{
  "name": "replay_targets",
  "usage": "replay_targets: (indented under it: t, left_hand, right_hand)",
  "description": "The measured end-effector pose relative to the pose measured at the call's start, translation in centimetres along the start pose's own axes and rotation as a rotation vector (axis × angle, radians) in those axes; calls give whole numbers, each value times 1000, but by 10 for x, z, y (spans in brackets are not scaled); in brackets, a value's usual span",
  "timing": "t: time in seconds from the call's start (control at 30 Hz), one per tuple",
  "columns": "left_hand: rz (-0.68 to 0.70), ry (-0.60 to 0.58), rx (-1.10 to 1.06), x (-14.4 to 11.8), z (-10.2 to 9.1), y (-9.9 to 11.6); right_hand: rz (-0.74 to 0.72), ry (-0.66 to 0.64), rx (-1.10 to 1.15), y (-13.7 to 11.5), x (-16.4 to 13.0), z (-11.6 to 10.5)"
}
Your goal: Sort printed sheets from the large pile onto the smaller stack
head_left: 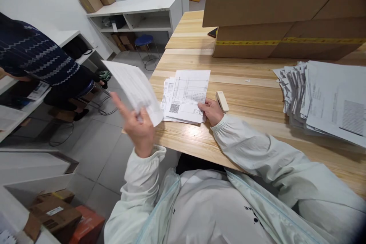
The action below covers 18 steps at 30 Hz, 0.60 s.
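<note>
Sheet (134,87) pinched in left hand (140,129), lifted left of centre, fingers closed on lower edge. Right hand (211,109) flat, fingers curled, pressing small paper stack (185,97) mid-frame on table (257,84). Best: keep stack pinned, lift clear. Stapler (222,101) just beside.

Print on lifted sheet (134,87) blurred, paper stack (328,103) cut off at right edge

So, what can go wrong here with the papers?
The sheet in the left hand is held off the table edge, so it may drop to the floor. The right hand pins only a corner of the small pile, so its sheets may shift. The big stack is fanned out and may slide.
</note>
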<state>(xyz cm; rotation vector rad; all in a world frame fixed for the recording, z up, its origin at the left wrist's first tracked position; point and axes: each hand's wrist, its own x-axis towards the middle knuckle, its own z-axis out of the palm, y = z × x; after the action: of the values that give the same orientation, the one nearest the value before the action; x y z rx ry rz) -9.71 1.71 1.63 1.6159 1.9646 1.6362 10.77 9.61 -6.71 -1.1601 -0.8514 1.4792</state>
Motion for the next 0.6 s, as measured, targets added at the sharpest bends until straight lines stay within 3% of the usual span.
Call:
replay_targets:
  t: [0.03,0.1,0.23,0.3,0.5,0.6]
  left_hand:
    - [71,164,79,2,-14,10]
    - [187,344,164,5,-36,28]
    - [278,422,217,-2,-46,47]
    - [294,309,209,-11,-35,49]
    - [251,-475,43,-48,34,34]
    - [232,-698,16,-62,64,22]
  right_hand:
    - [-39,1,12,1,0,0]
    - [-112,-7,14,1,-1,0]
    - [-148,-24,-30,-1,-6,3]
    - [-122,-52,-43,0,-12,5]
    - [-2,-188,-17,11,-34,-1]
    - [84,-194,7,9,-40,-11]
